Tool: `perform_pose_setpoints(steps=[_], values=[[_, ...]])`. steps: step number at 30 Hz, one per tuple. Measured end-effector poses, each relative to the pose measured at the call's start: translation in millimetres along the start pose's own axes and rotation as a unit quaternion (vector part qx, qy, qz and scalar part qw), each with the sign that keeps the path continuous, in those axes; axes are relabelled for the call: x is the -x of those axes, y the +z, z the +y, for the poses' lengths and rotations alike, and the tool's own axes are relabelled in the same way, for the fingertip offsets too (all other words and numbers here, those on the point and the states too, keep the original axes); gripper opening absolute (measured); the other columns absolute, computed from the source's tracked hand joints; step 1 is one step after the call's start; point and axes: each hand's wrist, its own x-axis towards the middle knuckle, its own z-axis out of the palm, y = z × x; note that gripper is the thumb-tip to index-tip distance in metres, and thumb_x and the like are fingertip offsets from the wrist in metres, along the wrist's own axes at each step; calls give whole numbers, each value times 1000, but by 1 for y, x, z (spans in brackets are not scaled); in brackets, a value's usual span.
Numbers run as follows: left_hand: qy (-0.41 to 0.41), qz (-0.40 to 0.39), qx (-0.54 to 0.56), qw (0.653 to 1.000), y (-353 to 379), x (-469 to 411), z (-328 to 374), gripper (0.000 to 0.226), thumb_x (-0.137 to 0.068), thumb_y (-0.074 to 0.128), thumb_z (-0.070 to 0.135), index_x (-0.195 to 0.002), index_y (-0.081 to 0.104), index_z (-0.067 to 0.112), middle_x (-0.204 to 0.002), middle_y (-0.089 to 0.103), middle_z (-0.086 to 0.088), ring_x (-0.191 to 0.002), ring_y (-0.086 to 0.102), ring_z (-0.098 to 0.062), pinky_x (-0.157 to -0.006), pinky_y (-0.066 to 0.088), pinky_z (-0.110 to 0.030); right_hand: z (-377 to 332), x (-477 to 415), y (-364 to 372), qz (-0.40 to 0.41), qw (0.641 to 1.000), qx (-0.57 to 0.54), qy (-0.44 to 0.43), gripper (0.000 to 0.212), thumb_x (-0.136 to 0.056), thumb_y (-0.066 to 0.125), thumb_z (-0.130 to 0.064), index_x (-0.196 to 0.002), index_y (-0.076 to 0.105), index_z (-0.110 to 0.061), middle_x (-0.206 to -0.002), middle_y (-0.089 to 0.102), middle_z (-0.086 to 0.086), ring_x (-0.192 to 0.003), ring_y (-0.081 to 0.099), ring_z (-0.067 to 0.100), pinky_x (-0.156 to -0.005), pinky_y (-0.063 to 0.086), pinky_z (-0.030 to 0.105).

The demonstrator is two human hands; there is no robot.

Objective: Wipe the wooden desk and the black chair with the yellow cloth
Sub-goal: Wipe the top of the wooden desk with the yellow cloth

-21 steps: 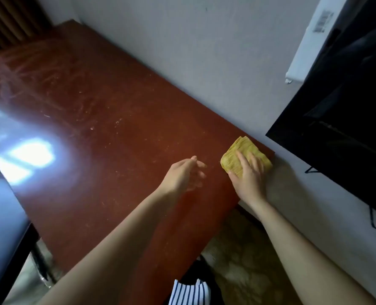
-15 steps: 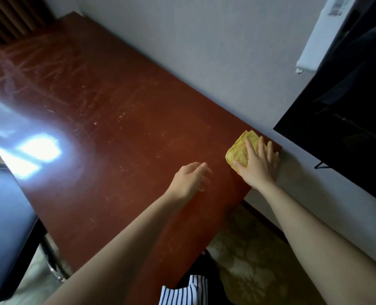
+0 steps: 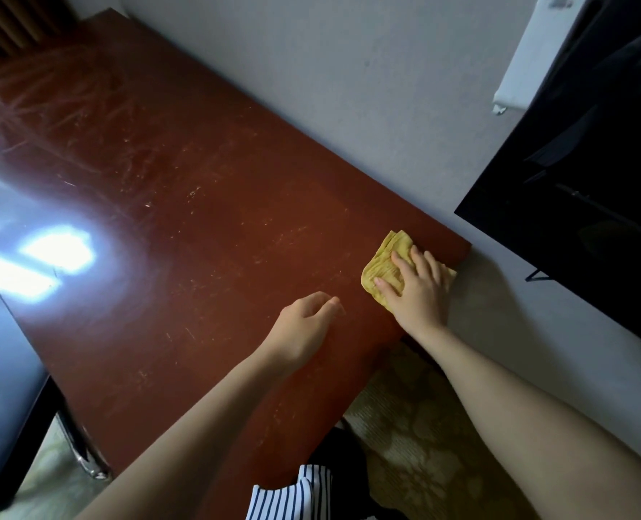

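The reddish-brown wooden desk (image 3: pixel 183 204) fills the middle of the view, scratched and with window glare at its left. A folded yellow cloth (image 3: pixel 384 262) lies near the desk's right corner by the wall. My right hand (image 3: pixel 418 290) presses flat on the cloth with fingers spread. My left hand (image 3: pixel 305 328) rests on the desk a little to the left of the cloth, fingers loosely curled and holding nothing. The black chair (image 3: pixel 0 399) stands at the lower left edge, partly out of view.
A grey wall (image 3: pixel 330 88) runs along the desk's far side. A black flat screen (image 3: pixel 589 174) hangs at the right, with a white box (image 3: pixel 517 65) above it. Patterned carpet (image 3: pixel 416 437) lies beyond the desk's right end.
My right hand with the cloth slid back from the corner toward the near-left, after first pushing toward the wall. My left hand stayed nearly in place.
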Motion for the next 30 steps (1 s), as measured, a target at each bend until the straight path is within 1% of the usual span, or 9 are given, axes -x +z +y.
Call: perform_pose_setpoints(steps=[4,9,13,15,20,23,26,28,30], values=[[34,-15,-140,989,13,-1,-9,30,-99,42,37,-119,61,24,-128,51,3,-122,44,-20,-104,37,-38,-12,28,13,61,995,-69,-38,29,-87,58,-26,-111,69,-13,-120,65,10,-121,51,30,-101,35,49],[70,-56,-299,950,26,7,-12,40,-100,38,41,-139,44,31,-155,23,8,-143,13,-20,-114,17,-44,-15,74,16,58,982,-151,-100,36,-92,45,-35,-104,70,-12,-110,69,3,-115,55,21,-101,30,36],[85,-69,-341,934,29,13,-22,41,-100,37,42,-140,40,32,-158,13,8,-147,-1,-20,-117,8,-43,0,93,6,75,974,-140,-160,25,-80,65,-18,-103,72,-11,-103,71,0,-103,54,17,-85,47,35],[84,-71,-366,924,28,16,-29,43,-100,36,43,-141,38,32,-159,10,8,-147,-3,-21,-117,6,-42,12,91,0,68,976,-92,-186,38,-66,76,-2,-103,73,-11,-102,72,2,-93,59,22,-76,52,38],[79,-63,-385,917,27,24,-40,46,-100,35,43,-145,34,32,-160,5,10,-147,-7,-20,-118,3,-39,48,39,-25,60,992,-38,-104,42,-66,76,5,-105,72,-9,-104,71,6,-89,60,26,-77,51,37],[84,-57,-395,913,27,29,-44,47,-100,33,44,-145,31,33,-160,3,11,-147,-9,-18,-117,2,-37,48,6,-49,78,996,-38,-28,35,-77,69,3,-111,70,-9,-108,69,11,-93,56,33,-81,48,47],[91,-57,-421,901,25,34,-49,51,-99,25,51,-147,28,35,-159,-1,14,-147,-12,-17,-117,-1,-35,49,-28,-59,82,993,-37,74,33,-94,55,-10,-126,60,-10,-126,58,12,-113,50,33,-90,38,34],[97,-64,-419,901,23,37,-52,68,-88,8,61,-148,25,35,-159,-1,15,-146,-14,-17,-116,-6,-34,51,-50,-50,42,995,-66,66,37,-97,49,-11,-133,53,-7,-135,52,13,-120,47,27,-93,31,19],[124,-64,-437,889,24,41,-53,70,-86,6,59,-149,24,34,-159,1,15,-145,-16,-19,-112,-10,-36,48,-61,-35,56,992,-84,74,37,-95,52,-7,-132,52,-3,-137,51,13,-118,45,23,-89,27,6]])
